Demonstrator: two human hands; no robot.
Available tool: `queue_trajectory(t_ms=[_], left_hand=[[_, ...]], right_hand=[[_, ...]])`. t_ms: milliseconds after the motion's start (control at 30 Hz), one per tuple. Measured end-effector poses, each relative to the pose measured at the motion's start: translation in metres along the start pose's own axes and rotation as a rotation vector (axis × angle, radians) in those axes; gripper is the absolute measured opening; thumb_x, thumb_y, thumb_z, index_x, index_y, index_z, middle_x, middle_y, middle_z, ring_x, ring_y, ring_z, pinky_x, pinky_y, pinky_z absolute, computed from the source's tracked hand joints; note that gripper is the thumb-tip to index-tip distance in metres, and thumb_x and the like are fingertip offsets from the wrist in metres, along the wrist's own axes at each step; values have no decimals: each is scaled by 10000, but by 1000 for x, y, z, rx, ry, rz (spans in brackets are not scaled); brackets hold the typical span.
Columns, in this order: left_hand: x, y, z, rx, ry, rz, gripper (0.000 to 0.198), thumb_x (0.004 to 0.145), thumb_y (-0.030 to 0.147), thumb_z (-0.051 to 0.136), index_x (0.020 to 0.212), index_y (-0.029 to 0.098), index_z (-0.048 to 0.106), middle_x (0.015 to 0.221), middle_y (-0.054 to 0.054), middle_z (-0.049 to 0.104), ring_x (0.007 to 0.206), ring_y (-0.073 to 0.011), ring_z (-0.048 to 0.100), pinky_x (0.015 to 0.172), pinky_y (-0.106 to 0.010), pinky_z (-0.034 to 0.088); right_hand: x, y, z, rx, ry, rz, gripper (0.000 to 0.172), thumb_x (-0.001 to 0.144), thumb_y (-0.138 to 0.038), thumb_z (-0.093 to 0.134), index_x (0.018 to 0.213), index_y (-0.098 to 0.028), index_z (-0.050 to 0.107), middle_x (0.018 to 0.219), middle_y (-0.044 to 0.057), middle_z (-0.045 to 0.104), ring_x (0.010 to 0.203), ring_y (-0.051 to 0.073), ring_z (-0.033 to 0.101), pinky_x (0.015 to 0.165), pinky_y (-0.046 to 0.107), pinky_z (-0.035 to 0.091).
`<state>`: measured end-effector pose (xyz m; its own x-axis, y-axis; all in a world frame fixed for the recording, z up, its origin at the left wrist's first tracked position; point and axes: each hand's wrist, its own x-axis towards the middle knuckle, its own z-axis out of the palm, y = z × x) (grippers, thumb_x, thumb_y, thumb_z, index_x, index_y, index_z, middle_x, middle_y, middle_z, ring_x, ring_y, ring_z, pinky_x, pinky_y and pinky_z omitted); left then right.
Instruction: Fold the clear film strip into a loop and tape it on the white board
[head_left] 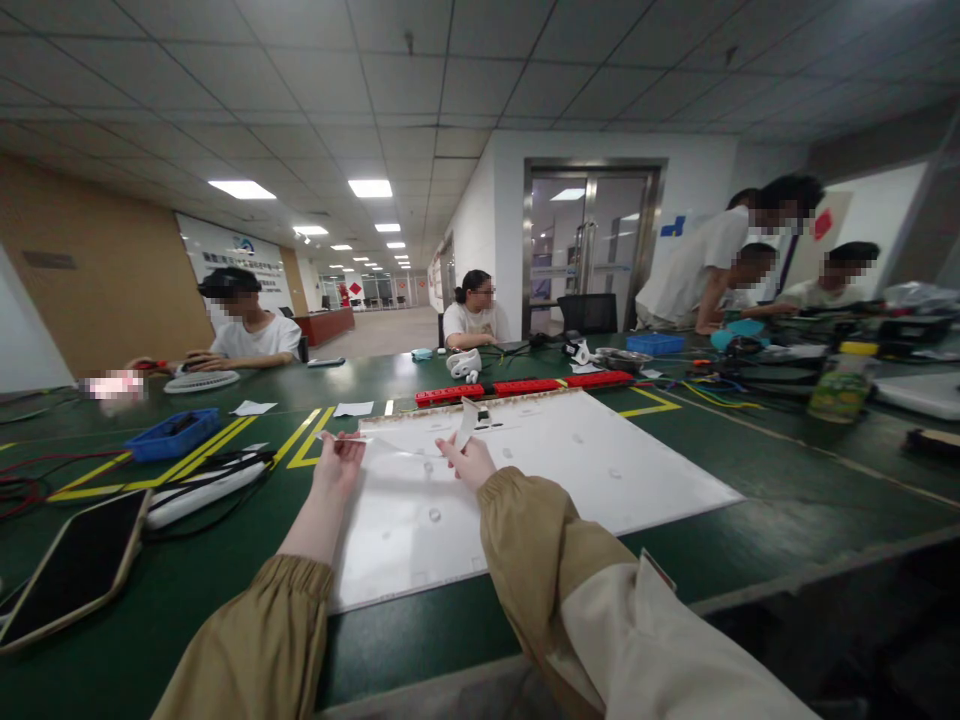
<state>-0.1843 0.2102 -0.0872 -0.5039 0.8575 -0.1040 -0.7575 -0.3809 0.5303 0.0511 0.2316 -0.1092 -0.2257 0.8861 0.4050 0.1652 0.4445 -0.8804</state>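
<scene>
Two hands meet over the near part of a white sheet [600, 470] on the green table [787, 480], and between them runs a thin clear strip [390, 444], hard to make out against the white. Its long axis lies nearly level, running from nine o'clock to three o'clock, with the right end turning up into a small white flap [466, 420] that points to twelve o'clock.

Left hand [337, 462] comes in from seven o'clock, forearm bare past a tan sleeve [255, 640], fingers pinched narrow on the strip's left end. Right hand [469, 462] comes up from five o'clock, wrist bent inward, thumb and forefinger closed tight on the flap end. Both hands hover just above the sheet, near each other but apart.

Room now: the sheet spreads wide toward two and three o'clock with only small clear dots on it. At twelve o'clock a red power strip [525, 386] lies along the sheet's far edge. Out at nine o'clock sit a white power strip [202, 490] with its black cables and a blue tray [172, 433], well apart from the hands. A tablet [75, 570] lies at eight o'clock near the table's front edge. Yellow tape lines [300, 440] run just beside the sheet's left border. Other people sit at the far side.
</scene>
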Motion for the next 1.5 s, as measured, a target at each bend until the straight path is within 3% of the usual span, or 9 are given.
queue_trajectory(t_ms=[267, 533, 767, 933, 1100, 1233, 1333, 1500], left_hand=[[-5, 0, 3, -46, -26, -5, 433, 965, 375, 278, 688, 133, 507, 511, 38, 486, 462, -51, 516, 676, -215, 548], [-6, -2, 5, -37, -30, -26, 408, 962, 333, 326, 620, 148, 446, 451, 70, 427, 393, -40, 471, 600, -198, 524], [-1, -7, 3, 21, -21, -1, 379, 973, 240, 316, 620, 153, 424, 449, 71, 470, 401, -38, 501, 612, -189, 519], [-2, -16, 5, 121, -77, -8, 362, 966, 223, 329, 645, 144, 476, 553, 8, 587, 504, -70, 588, 617, -198, 525], [-7, -17, 6, 240, -188, -51, 214, 921, 143, 426, 746, 129, 550, 825, -86, 687, 716, -138, 663, 620, -224, 529], [-8, -19, 1, 400, -283, -62, 107, 864, 76, 499, 872, 142, 583, 1061, -112, 654, 902, -163, 647, 723, -254, 539], [-7, -24, -2, 533, -258, -84, 147, 836, 32, 509, 918, 119, 593, 1040, -139, 654, 813, -159, 664, 646, -231, 554], [-9, -34, -3, 627, -239, -110, 133, 749, 19, 643, 870, 60, 603, 899, -177, 676, 608, -159, 664, 560, -235, 572]], right_hand=[[-3, -9, 0, -48, 88, 45, 447, 653, -555, 650, 539, -177, 442, 412, -42, 462, 377, 89, 461, 403, 191, 364], [-6, -19, -1, 6, 193, 35, 416, 699, -511, 611, 508, -181, 445, 385, -42, 442, 339, 86, 439, 349, 180, 364], [0, -16, 0, 124, 332, 8, 383, 743, -500, 557, 552, -170, 521, 430, -23, 500, 339, 83, 456, 326, 174, 372], [8, -7, -4, 222, 487, 43, 350, 737, -487, 555, 613, -160, 550, 474, -7, 559, 361, 101, 511, 321, 176, 356], [17, 5, -10, 272, 581, 78, 309, 707, -447, 588, 675, -140, 576, 468, -17, 553, 324, 85, 472, 355, 183, 371], [22, 13, -14, 316, 582, 125, 266, 643, -364, 622, 752, -122, 595, 634, 27, 630, 450, 109, 553, 404, 194, 443], [23, 14, -15, 325, 539, 155, 230, 598, -321, 643, 724, -133, 603, 656, 27, 632, 561, 133, 589, 459, 203, 480], [22, 13, -14, 284, 476, 174, 153, 538, -266, 666, 641, -165, 618, 572, -20, 587, 560, 123, 556, 486, 195, 451]])
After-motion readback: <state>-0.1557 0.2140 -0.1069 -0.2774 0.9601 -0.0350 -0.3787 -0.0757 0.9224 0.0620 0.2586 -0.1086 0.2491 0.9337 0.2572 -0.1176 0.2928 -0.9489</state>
